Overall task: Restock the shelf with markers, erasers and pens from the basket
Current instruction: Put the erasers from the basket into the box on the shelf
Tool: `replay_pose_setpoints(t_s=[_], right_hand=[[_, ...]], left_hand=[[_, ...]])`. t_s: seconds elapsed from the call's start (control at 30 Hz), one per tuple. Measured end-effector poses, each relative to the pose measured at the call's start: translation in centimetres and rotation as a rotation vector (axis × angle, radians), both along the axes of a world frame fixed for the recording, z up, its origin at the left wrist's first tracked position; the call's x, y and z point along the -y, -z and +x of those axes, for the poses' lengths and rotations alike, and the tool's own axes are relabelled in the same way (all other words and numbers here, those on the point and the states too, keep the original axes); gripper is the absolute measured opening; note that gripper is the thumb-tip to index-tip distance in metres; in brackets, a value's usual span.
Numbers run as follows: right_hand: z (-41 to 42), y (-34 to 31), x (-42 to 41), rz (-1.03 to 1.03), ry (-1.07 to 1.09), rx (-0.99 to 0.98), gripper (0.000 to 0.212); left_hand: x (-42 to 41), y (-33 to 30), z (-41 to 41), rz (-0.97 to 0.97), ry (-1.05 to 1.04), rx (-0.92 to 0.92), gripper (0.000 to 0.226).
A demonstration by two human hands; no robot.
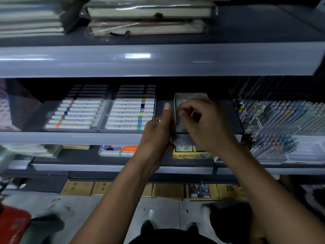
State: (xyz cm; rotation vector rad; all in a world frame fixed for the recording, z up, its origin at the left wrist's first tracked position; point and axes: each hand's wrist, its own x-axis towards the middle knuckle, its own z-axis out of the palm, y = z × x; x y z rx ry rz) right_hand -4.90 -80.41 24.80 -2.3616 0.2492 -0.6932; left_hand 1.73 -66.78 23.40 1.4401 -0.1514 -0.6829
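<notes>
Head view: flat box (186, 100) on shelf (70, 138), pinched between both hands' fingers (167, 107).

Your shelf edge (70, 138) reads smooth, glossy grey. Marker trays (73, 110) are clear plastic; marker barrels (79, 113) glossy white. Stacked notebooks (147, 20) sit in shiny, crinkled film. Floor boxes (167, 191) look like matt cardboard.

1. Single head view, looking forward and down from close above both forearms.
2. It faces the shelf (70, 138) front; floor (123, 208) and shoes (146, 226) lie at the bottom edge.
</notes>
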Motion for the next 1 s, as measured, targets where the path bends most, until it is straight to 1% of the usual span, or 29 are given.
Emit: replay_pose_setpoints(t_s=[0.03, 0.1, 0.13, 0.17, 0.23, 0.27, 0.33, 0.4, 0.43, 0.5, 0.6, 0.67, 0.7, 0.77, 0.87, 0.93, 0.97, 1.0], right_hand=[[-0.6, 0.0, -1.1, 0.057, -0.041, 0.004, 0.011], [-1.7, 0.2, -2.9, 0.179, -0.086, 0.023, 0.015], [-2.2, 0.3, -3.6, 0.219, -0.095, 0.032, 0.016], [-2.5, 0.5, -4.2, 0.236, -0.095, 0.034, 0.018], [-2.9, 0.8, -4.9, 0.232, -0.069, 0.027, 0.024], [-3.0, 1.0, -5.1, 0.225, -0.045, 0.021, 0.027], [-3.0, 1.2, -5.2, 0.212, 0.004, 0.008, 0.030], [-2.9, 1.3, -5.1, 0.224, 0.028, 0.004, 0.026], [-2.9, 1.3, -4.9, 0.248, 0.024, 0.004, 0.023], [-2.9, 1.3, -4.5, 0.324, 0.002, -0.006, 0.018], [-3.1, 1.3, -3.8, 0.401, -0.019, -0.015, 0.017], [-3.1, 1.1, -2.9, 0.404, -0.005, -0.015, 0.017], [-3.0, 0.9, -2.3, 0.389, 0.008, -0.021, 0.016], [-2.7, 0.5, -0.6, 0.307, 0.046, -0.046, 0.015], [-1.6, -0.2, 2.3, 0.115, 0.134, -0.123, 0.015], [-0.8, -0.3, 4.0, -0.018, 0.172, -0.181, 0.018], [-0.5, -0.3, 4.6, -0.078, 0.177, -0.207, 0.019], [-0.1, -0.2, 5.1, -0.127, 0.176, -0.233, 0.020]], left_hand=[[-0.1, -0.3, 0.0, -0.019, 0.025, -0.079, 0.062], [-0.2, -0.8, -0.1, -0.128, 0.081, -0.239, 0.075], [-0.3, -1.0, -0.2, -0.181, 0.087, -0.296, 0.076], [-0.4, -1.1, -0.2, -0.220, 0.075, -0.331, 0.073], [-0.6, -1.5, -0.4, -0.297, 0.036, -0.384, 0.058], [-0.7, -1.6, -0.5, -0.334, 0.028, -0.409, 0.056], [-0.7, -1.6, -0.5, -0.374, 0.034, -0.442, 0.062], [-0.8, -1.6, -0.6, -0.373, 0.066, -0.442, 0.072], [-0.9, -1.6, -0.6, -0.356, 0.085, -0.430, 0.078], [-1.0, -1.6, -0.5, -0.286, 0.102, -0.380, 0.081], [-0.8, -1.1, -0.2, -0.152, 0.106, -0.235, 0.081], [-0.6, -1.0, 0.1, -0.010, 0.027, -0.099, 0.078], [-0.5, -0.7, 0.2, 0.065, -0.012, -0.008, 0.073], [-0.5, 0.1, 0.4, 0.153, -0.039, 0.224, 0.055], [-0.4, 1.7, 0.8, 0.178, -0.015, 0.619, 0.022], [-0.2, 2.2, 0.9, 0.222, -0.007, 0.781, 0.009], [-0.1, 2.4, 0.9, 0.256, 0.009, 0.833, 0.006], [0.1, 2.5, 0.8, 0.296, 0.026, 0.876, 0.009]])
